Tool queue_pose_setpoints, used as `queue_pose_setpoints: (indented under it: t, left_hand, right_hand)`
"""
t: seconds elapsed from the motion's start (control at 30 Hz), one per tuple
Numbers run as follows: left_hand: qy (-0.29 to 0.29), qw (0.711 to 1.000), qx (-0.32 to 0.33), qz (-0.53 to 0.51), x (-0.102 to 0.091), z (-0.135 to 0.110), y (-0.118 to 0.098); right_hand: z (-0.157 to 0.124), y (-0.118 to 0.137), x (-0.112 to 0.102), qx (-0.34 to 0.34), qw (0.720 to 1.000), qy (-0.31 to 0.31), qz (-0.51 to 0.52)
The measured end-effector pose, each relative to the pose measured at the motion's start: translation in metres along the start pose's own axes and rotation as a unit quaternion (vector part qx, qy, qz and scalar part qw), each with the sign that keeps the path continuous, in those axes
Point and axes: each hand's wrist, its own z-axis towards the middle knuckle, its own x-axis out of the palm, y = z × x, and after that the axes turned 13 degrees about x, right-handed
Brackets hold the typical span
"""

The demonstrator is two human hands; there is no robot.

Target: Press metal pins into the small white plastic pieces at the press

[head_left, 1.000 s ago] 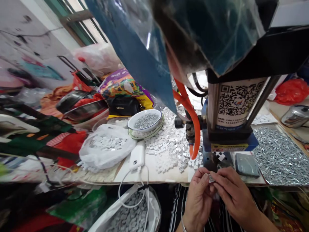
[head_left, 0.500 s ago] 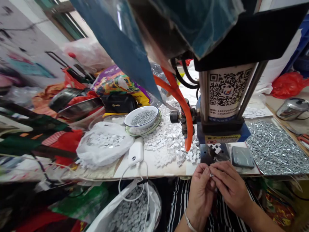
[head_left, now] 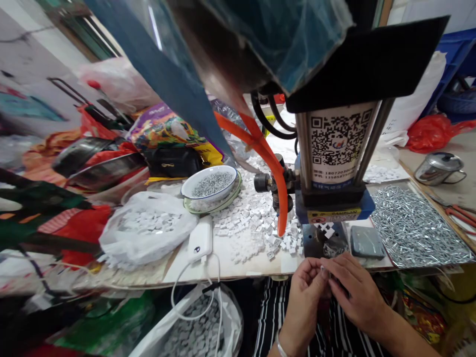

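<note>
My left hand (head_left: pixel 305 295) and my right hand (head_left: pixel 355 292) meet at the table's front edge, just before the base of a pneumatic press (head_left: pixel 336 148). Fingers of both are closed in a pinch around a tiny pale piece, mostly hidden by the fingertips, so its kind is unclear. On the press base (head_left: pixel 314 243) sit a few small white square pieces (head_left: pixel 327 231). Many loose white plastic pieces (head_left: pixel 256 223) are spread to the left of the press. Right of the base rests a grey flat box (head_left: pixel 367 242), and beyond it a tray of metal pins (head_left: pixel 416 223).
An orange air hose (head_left: pixel 273 163) hangs by the press. Further left are a white bowl of pins (head_left: pixel 213 186), a white power bank (head_left: pixel 201 238) with a cable, and a plastic bag of white pieces (head_left: pixel 148 228). Below the edge hangs a sack of grey pieces (head_left: pixel 199 322). Pliers (head_left: pixel 459 215) lie right.
The view has shifted slightly, so the table and press appear further left. My hands stay together at the press, with the fingertips turned a little and a bit more of the pale piece showing.
</note>
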Motion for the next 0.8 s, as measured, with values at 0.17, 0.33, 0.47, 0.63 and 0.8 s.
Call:
queue_pose_setpoints:
  t: [0.17,0.33,0.47,0.63,0.8]
  left_hand:
    - [0.0,1.0,-0.006,-0.001,-0.005,0.001,0.006]
    - [-0.008,1.0,-0.005,0.001,0.0,0.004,0.002]
    - [0.032,0.999,0.0,0.044,0.0,0.006,-0.005]
    - [0.031,0.986,0.079,0.141,-0.008,0.021,-0.017]
    - [-0.019,0.967,0.185,0.173,-0.007,0.061,-0.02]
  right_hand:
    - [0.002,0.005,0.0,-0.017,1.0,0.002,-0.009]
    - [0.004,0.004,0.001,-0.027,0.999,0.008,-0.017]
    - [0.006,-0.003,-0.001,-0.032,0.999,0.004,-0.013]
    - [0.021,-0.019,-0.021,0.04,0.998,-0.018,0.049]
    - [0.05,-0.035,-0.032,0.148,0.983,-0.033,0.102]
